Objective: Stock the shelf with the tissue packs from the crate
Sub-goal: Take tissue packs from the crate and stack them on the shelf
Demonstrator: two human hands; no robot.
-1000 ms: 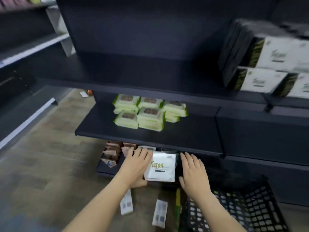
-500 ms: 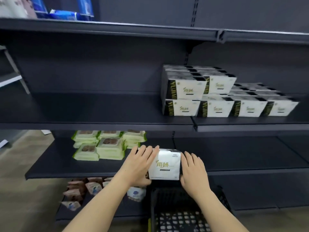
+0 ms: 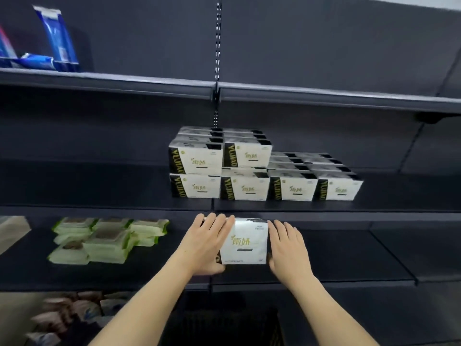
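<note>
A white tissue pack (image 3: 245,242) with green lettering is held between both hands, in front of the edge of the middle shelf (image 3: 361,216). My left hand (image 3: 207,243) grips its left side, fingers over the top corner and thumb underneath. My right hand (image 3: 287,245) presses flat against its right side with straight fingers. Above, on that shelf, stand stacked tissue packs (image 3: 245,171), two layers high at the left and one layer at the right. The dark crate (image 3: 224,328) lies low between my forearms, mostly hidden.
Green wet-wipe packs (image 3: 104,239) lie on the lower shelf (image 3: 349,278) at left. Blue packages (image 3: 57,43) stand on the top shelf at far left. Small pinkish packs (image 3: 64,318) sit on the bottom shelf at left. A slotted upright (image 3: 218,58) divides the bays.
Both hands have lifted the tissue pack from near the crate up to the level of the middle shelf's edge. My view has tilted upward along the shelving.
</note>
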